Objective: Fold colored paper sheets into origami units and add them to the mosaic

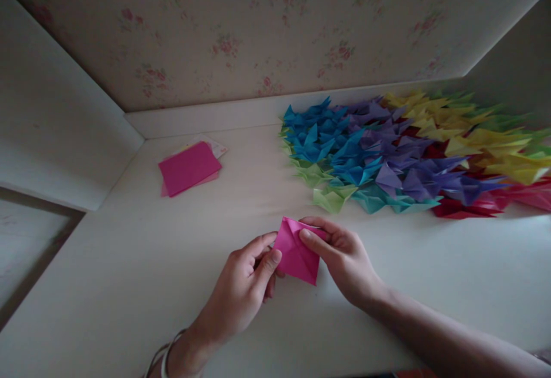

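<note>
Pink paper (296,260), folded and creased into a small diamond, is held over the middle of the desk (129,286), left hand (245,283) pinching its left edge, right hand (344,257) gripping its upper right, thumb on top. Judging by the creases, this piece is only partway folded; many coloured folded pieces (390,180) already sit massed back right, while flat sheets (189,168) lie stacked back left, unfolded.
</note>
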A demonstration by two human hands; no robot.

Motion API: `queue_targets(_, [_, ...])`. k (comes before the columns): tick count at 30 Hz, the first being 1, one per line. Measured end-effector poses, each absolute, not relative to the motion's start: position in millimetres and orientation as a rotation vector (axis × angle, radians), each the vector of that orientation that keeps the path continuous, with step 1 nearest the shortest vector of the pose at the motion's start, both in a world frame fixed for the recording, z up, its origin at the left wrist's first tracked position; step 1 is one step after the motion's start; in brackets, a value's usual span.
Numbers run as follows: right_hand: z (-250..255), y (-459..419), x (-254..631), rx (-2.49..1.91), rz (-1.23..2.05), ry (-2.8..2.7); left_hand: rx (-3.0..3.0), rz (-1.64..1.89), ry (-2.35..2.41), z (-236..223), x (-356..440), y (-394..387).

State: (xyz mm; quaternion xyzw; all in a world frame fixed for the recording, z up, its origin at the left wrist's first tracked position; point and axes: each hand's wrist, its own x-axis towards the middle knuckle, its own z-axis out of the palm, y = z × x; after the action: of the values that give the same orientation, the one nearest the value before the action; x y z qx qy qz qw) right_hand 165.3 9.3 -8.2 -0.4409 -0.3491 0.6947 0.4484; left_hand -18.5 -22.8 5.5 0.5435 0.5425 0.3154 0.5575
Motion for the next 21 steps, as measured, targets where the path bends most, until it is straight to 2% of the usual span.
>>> queue_targets(21, [-10.7,14.8,169.2,-1.107,1.627,-0.896,1.323,0.597,1.178,9.5,-26.9,-26.1])
